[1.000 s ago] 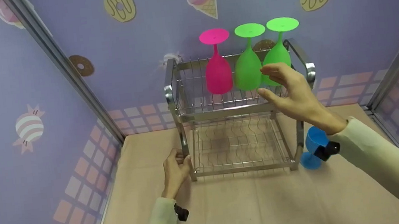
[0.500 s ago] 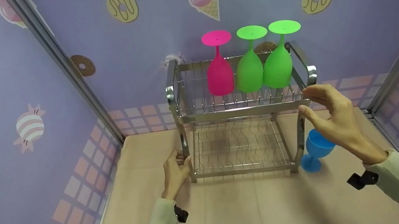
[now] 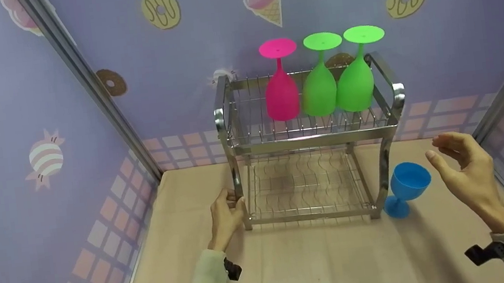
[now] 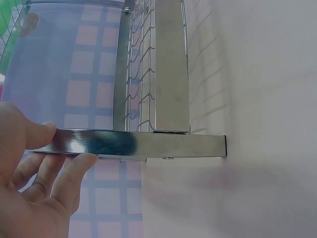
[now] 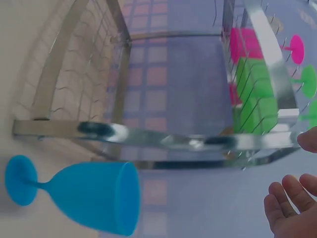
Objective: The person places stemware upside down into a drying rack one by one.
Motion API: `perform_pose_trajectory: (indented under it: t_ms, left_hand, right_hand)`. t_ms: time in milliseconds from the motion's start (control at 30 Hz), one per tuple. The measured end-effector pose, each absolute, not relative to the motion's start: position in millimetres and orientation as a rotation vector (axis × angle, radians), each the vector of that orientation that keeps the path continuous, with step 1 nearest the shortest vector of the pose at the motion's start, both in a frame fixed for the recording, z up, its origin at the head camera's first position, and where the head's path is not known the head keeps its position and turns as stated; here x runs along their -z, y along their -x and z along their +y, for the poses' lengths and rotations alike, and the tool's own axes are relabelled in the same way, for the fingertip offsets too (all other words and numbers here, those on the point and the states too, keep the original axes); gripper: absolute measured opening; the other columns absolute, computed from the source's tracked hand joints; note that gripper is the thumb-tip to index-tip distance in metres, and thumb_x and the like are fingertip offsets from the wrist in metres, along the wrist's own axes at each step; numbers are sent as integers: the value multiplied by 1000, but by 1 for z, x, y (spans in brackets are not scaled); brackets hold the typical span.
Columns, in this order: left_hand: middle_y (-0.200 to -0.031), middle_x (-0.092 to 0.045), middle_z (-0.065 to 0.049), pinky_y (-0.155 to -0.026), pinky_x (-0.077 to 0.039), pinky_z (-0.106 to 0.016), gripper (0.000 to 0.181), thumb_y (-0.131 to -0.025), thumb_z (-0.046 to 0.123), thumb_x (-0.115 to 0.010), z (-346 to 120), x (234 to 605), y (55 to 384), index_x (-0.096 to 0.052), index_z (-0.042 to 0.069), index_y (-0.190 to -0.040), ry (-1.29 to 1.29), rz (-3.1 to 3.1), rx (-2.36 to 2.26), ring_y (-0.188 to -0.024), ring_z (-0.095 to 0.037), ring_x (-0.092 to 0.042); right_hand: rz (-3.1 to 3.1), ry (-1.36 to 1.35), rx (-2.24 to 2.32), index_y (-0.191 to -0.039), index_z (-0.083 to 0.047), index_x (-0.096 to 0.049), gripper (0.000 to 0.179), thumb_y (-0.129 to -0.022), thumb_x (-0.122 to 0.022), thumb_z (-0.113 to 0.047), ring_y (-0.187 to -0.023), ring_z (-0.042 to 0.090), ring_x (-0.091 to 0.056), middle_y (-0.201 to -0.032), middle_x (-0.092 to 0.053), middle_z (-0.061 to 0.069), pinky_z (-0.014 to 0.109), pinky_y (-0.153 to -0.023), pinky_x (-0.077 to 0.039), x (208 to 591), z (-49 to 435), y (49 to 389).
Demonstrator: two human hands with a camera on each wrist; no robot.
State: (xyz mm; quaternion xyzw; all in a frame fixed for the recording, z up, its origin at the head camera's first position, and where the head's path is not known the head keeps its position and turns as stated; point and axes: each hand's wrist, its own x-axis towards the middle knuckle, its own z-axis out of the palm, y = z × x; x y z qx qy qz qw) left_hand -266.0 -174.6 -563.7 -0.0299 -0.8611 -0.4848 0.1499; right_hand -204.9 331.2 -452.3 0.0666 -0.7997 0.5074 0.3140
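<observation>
A two-tier metal dish rack stands on the table. My left hand holds its left front leg; in the left wrist view the thumb lies on one side of the leg and the fingers on the other. Upside down on the upper tier are a pink goblet, a green goblet and a second green goblet. A blue goblet stands upright on the table, right of the rack. Beyond it, apart from it, my right hand hangs in the air with relaxed fingers and holds nothing.
The rack's lower tier has wavy wires. A patterned back wall rises close behind the rack. Side walls bound the table left and right, with a metal post at the left corner.
My right hand has moved away from the right green goblet, down and to the right, past the blue goblet. The left hand stays on the rack leg. The view has shifted slightly.
</observation>
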Motion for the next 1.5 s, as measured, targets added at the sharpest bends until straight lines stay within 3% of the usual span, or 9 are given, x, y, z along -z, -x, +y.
perform_pose_trajectory:
  t_ms: [467, 800, 967, 1067, 1167, 1233, 1367, 1500]
  left_hand:
    - [-103, -72, -17, -90, -66, -44, 11, -99, 0, -72, -176, 565, 265, -67, 0, -109, 133, -2439, 1406, -98, -32, -76]
    - [-105, -72, -18, -89, -67, -44, 12, -100, 1, -72, -175, 565, 265, -67, -1, -110, 129, -2451, 1427, -100, -35, -76]
    - [-106, -72, -17, -89, -67, -43, 13, -100, 2, -72, -176, 565, 264, -67, 0, -111, 118, -2462, 1425, -101, -33, -75]
    - [-106, -72, -16, -89, -67, -42, 13, -100, 2, -72, -177, 565, 264, -67, 0, -111, 115, -2463, 1413, -100, -31, -75]
    - [-105, -72, -15, -89, -66, -41, 13, -99, 2, -72, -178, 565, 264, -67, 0, -111, 114, -2460, 1403, -99, -30, -75]
    - [-104, -72, -16, -89, -66, -42, 12, -99, 2, -72, -178, 565, 264, -67, 0, -110, 119, -2454, 1399, -99, -31, -75]
    - [-104, -72, -17, -90, -66, -44, 12, -99, 2, -72, -177, 566, 264, -67, 0, -110, 135, -2448, 1400, -99, -33, -75]
    - [-105, -72, -17, -91, -66, -44, 12, -100, 2, -71, -178, 568, 264, -67, 0, -111, 158, -2448, 1381, -99, -32, -75]
  right_hand:
    - [-2122, 37, -1380, -134, 4, -63, 38, -97, -72, 5, -111, 0, -65, -120, -66, -9, 5, -101, -49, 532, 363, 200]
    - [-2147, 198, -1446, -137, -2, -60, 49, -92, -80, 1, -114, 0, -63, -124, -63, -8, 5, -99, -50, 583, 365, 202]
    - [-2207, 289, -1441, -147, -4, -52, 66, -90, -86, -7, -119, -1, -58, -138, -60, 2, 3, -100, -47, 602, 363, 203]
    - [-2261, 306, -1452, -155, -4, -44, 77, -91, -87, -13, -133, 13, -57, -150, -54, 14, 4, -105, -45, 611, 359, 205]
    - [-2313, 295, -1494, -162, -5, -34, 88, -92, -87, -19, -148, 34, -49, -161, -45, 21, 13, -116, -44, 618, 356, 207]
    - [-2335, 280, -1532, -165, -5, -29, 94, -93, -87, -21, -152, 46, -42, -165, -39, 24, 28, -125, -41, 622, 353, 208]
    - [-2342, 265, -1609, -168, -3, -20, 102, -93, -87, -23, -155, 52, -34, -169, -31, 28, 58, -128, -34, 627, 349, 211]
    - [-2315, 231, -1664, -168, -1, -15, 106, -92, -87, -18, -157, 55, -28, -170, -26, 32, 67, -127, -28, 630, 343, 217]
